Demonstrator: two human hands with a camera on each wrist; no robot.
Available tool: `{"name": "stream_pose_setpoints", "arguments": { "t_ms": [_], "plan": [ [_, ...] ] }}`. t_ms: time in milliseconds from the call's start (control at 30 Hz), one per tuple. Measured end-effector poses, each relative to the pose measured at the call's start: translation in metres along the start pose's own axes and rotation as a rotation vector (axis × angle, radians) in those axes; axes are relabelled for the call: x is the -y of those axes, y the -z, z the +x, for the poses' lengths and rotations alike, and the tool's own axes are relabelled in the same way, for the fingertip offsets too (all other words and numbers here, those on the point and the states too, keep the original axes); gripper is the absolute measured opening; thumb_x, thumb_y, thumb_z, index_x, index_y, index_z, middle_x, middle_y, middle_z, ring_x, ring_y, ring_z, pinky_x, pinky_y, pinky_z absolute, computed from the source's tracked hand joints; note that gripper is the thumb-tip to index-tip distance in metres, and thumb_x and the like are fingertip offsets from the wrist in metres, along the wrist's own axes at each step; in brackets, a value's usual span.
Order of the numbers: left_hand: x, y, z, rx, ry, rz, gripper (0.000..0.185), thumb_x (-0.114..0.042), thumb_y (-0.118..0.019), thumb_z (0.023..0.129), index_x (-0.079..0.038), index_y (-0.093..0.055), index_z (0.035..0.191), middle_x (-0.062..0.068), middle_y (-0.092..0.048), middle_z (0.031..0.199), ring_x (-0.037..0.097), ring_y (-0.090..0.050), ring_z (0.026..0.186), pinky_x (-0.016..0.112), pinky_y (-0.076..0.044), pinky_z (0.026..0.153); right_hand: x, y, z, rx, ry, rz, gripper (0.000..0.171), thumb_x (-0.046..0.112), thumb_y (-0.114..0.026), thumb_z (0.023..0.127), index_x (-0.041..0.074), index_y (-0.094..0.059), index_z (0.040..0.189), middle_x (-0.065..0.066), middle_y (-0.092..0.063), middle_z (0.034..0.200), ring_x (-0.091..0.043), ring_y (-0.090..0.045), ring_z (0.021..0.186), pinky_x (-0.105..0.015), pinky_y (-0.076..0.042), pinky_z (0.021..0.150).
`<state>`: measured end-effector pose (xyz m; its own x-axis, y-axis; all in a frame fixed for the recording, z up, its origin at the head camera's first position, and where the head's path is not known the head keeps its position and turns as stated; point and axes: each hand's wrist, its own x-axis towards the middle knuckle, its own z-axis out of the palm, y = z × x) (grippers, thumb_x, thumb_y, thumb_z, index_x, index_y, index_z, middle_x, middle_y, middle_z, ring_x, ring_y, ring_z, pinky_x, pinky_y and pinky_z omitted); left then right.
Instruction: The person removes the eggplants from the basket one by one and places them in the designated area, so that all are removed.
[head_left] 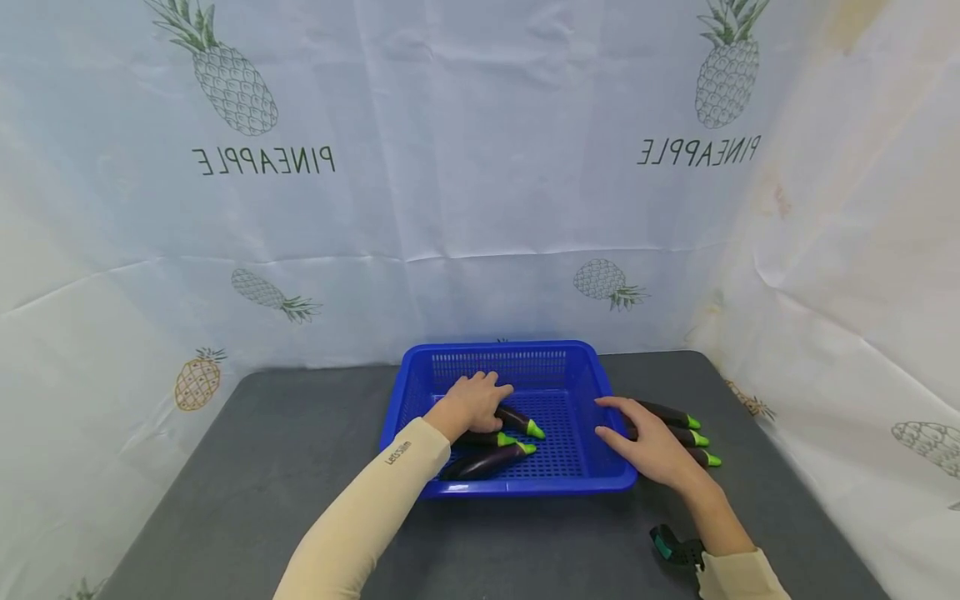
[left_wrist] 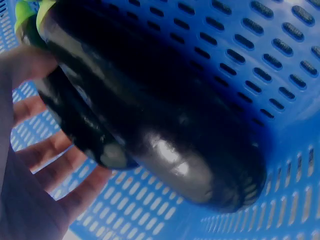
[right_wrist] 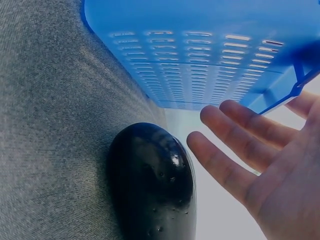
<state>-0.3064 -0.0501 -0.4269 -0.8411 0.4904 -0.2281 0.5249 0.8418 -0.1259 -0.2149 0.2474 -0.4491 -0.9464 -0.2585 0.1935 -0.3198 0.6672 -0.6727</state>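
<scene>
A blue plastic basket (head_left: 498,350) stands on the grey table (head_left: 285,433) and holds three dark eggplants with green caps. My left hand (head_left: 476,400) lies inside it with straight fingers, resting over the farthest eggplant (head_left: 522,420); the other two (head_left: 491,461) lie nearer me. In the left wrist view the open palm (left_wrist: 40,170) sits beside two eggplants (left_wrist: 150,115) on the slotted basket floor (left_wrist: 260,60). My right hand (head_left: 645,442) is spread flat just right of the basket, over three more eggplants (head_left: 678,414) on the table. The right wrist view shows its straight fingers (right_wrist: 240,145) above one eggplant (right_wrist: 155,180).
A pale pineapple-print cloth (head_left: 480,167) hangs behind and to the right of the table. The basket wall (right_wrist: 200,50) stands close beside the right hand. A small black and teal clip (head_left: 672,546) lies near the right wrist.
</scene>
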Motion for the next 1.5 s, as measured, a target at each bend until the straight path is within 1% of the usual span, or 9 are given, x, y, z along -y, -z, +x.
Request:
{"name": "stream_pose_setpoints", "arguments": {
  "t_ms": [200,333,467,700,867,1167,1333,1400,1500],
  "plan": [
    [-0.002,-0.003,0.0,-0.016,-0.01,0.032,0.055,-0.035,-0.064,0.099,-0.03,-0.047,0.151,0.008,-0.046,0.152,0.029,-0.046,0.138,0.052,-0.044,0.108,0.001,-0.001,0.0,-0.003,0.005,-0.002,0.054,0.038,-0.064,0.101,0.007,-0.053,0.144,-0.022,-0.053,0.144,-0.044,-0.053,0.129,-0.06,-0.049,0.098],
    [-0.004,-0.003,-0.001,0.002,-0.013,0.07,0.054,-0.037,-0.064,0.1,-0.031,-0.046,0.151,0.008,-0.045,0.154,0.029,-0.045,0.139,0.051,-0.045,0.107,0.002,-0.003,0.0,-0.001,0.006,0.005,0.054,0.038,-0.064,0.101,0.007,-0.053,0.144,-0.022,-0.052,0.145,-0.044,-0.053,0.129,-0.06,-0.049,0.098],
    [-0.004,-0.004,-0.002,0.007,-0.018,0.087,0.053,-0.039,-0.064,0.1,-0.032,-0.047,0.15,0.008,-0.046,0.153,0.028,-0.047,0.137,0.05,-0.046,0.106,0.002,-0.004,0.0,0.003,0.004,0.017,0.054,0.038,-0.064,0.101,0.006,-0.053,0.144,-0.022,-0.052,0.145,-0.044,-0.053,0.129,-0.06,-0.049,0.098],
    [-0.002,-0.001,-0.006,-0.024,-0.058,0.14,0.053,-0.042,-0.066,0.099,-0.031,-0.049,0.148,0.007,-0.052,0.144,0.027,-0.054,0.128,0.046,-0.052,0.099,0.002,-0.006,0.001,0.003,0.006,0.021,0.053,0.037,-0.064,0.101,0.006,-0.053,0.144,-0.022,-0.052,0.145,-0.044,-0.054,0.128,-0.059,-0.05,0.097],
    [0.001,0.009,-0.011,-0.053,-0.062,0.163,0.055,-0.044,-0.067,0.098,-0.031,-0.048,0.148,0.007,-0.052,0.144,0.027,-0.053,0.129,0.047,-0.051,0.101,0.002,-0.005,0.001,0.003,0.011,0.004,0.053,0.037,-0.064,0.102,0.007,-0.053,0.144,-0.021,-0.052,0.145,-0.044,-0.051,0.131,-0.061,-0.048,0.099],
    [0.012,0.028,-0.024,-0.074,-0.051,0.167,0.052,-0.04,-0.067,0.099,-0.029,-0.05,0.147,0.01,-0.05,0.146,0.029,-0.051,0.133,0.049,-0.049,0.103,0.001,-0.001,0.002,0.015,0.015,0.012,0.054,0.037,-0.063,0.102,0.007,-0.052,0.145,-0.023,-0.051,0.146,-0.045,-0.052,0.13,-0.061,-0.048,0.098],
    [0.016,0.043,-0.035,-0.12,-0.066,0.187,0.045,-0.038,-0.066,0.099,-0.028,-0.053,0.141,0.008,-0.055,0.135,0.027,-0.056,0.12,0.046,-0.053,0.096,-0.003,-0.002,0.001,0.018,0.013,0.001,0.056,0.041,-0.062,0.102,0.009,-0.051,0.146,-0.021,-0.05,0.147,-0.045,-0.05,0.132,-0.063,-0.046,0.099],
    [0.016,0.049,-0.041,-0.142,-0.081,0.193,0.042,-0.038,-0.066,0.099,-0.027,-0.055,0.138,0.008,-0.057,0.131,0.026,-0.057,0.115,0.045,-0.054,0.093,-0.004,-0.002,0.001,0.018,0.009,0.005,0.056,0.041,-0.062,0.102,0.009,-0.05,0.146,-0.022,-0.05,0.147,-0.045,-0.051,0.131,-0.062,-0.047,0.099],
    [0.017,0.055,-0.053,-0.175,-0.105,0.203,0.04,-0.038,-0.066,0.099,-0.026,-0.056,0.137,0.007,-0.058,0.127,0.025,-0.058,0.112,0.045,-0.055,0.092,-0.003,-0.002,0.001,0.02,0.01,0.01,0.055,0.039,-0.062,0.102,0.008,-0.051,0.146,-0.022,-0.05,0.147,-0.045,-0.052,0.13,-0.062,-0.048,0.097]
  ]
}}
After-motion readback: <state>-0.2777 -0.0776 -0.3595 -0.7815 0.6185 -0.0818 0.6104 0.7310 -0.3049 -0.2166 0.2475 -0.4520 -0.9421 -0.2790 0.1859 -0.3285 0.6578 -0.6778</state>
